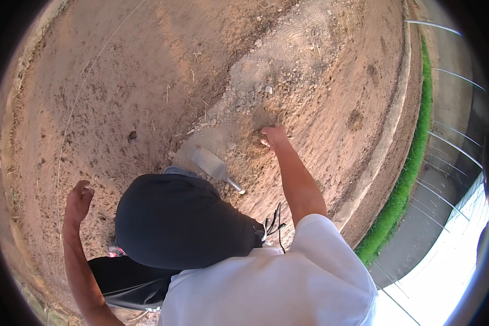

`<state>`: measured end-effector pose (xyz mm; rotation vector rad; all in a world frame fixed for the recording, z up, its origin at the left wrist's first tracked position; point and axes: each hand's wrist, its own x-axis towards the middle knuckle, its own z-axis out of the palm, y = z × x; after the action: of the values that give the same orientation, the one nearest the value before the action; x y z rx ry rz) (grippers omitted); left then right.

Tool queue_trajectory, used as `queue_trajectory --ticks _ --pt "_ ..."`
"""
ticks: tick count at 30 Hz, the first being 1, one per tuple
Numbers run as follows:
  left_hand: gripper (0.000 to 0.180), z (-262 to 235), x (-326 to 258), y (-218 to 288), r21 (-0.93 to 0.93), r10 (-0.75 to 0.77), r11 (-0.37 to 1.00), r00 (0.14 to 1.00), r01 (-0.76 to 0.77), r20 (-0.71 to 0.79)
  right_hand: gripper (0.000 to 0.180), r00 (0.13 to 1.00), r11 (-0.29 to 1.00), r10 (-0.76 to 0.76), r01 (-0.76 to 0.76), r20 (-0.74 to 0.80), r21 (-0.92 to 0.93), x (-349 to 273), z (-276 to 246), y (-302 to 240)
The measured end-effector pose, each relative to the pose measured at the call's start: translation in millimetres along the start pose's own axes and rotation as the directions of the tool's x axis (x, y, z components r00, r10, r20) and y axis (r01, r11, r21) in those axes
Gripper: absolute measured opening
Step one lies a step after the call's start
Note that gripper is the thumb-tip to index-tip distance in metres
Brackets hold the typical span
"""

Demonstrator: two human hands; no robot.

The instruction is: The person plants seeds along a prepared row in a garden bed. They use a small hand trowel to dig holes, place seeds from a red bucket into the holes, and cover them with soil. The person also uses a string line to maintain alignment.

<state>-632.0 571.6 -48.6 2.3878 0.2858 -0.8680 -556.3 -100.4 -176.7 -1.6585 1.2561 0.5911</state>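
My right hand (275, 138) reaches down over the soil at the edge of the gravelly strip. Its thumb and fingers are apart, and nothing shows between them. Left of it, a trowel (209, 163) with a flat grey metal blade lies on the ground by my knee, its handle pointing back toward me. My left hand (79, 202) hangs out to the left, away from the trowel, above bare brown soil. Its fingers are curled in, and whatever they may hold is hidden.
A pale strip of loose stones (250, 89) runs up through the brown soil (136, 70). A thin string (73, 103) curves along the left. At the right are a low earth ridge (383, 157), green grass (413, 168) and thin white rods (456, 141). My bent knee (185, 223) blocks the lower middle.
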Motion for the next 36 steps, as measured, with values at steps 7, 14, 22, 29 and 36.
queue_trajectory --ticks 7,14,22,29,36 --pt "0.032 9 5 -34 0.038 -0.028 0.999 0.998 0.026 0.051 0.06 0.947 0.858 -0.321 0.275 -0.034 -0.435 23 -26 -16" --pt "0.033 6 -3 -20 -0.025 -0.019 1.0 1.0 0.019 0.021 0.079 0.971 0.857 -0.229 0.17 -0.064 -0.486 14 19 -43" --pt "0.033 0 -8 -23 -0.034 -0.061 0.998 0.998 0.062 0.029 0.057 0.941 0.648 -0.303 0.317 0.148 -0.692 22 11 -26" --pt "0.032 4 0 -32 -0.008 -0.019 1.0 0.999 0.019 0.04 0.024 0.858 0.644 -0.504 0.45 0.1 -0.618 9 -13 -9" --pt "0.033 11 17 -17 -0.044 0.011 0.999 0.999 -0.009 0.05 0.038 0.929 0.856 -0.365 0.361 0.062 -0.37 39 -40 -2"
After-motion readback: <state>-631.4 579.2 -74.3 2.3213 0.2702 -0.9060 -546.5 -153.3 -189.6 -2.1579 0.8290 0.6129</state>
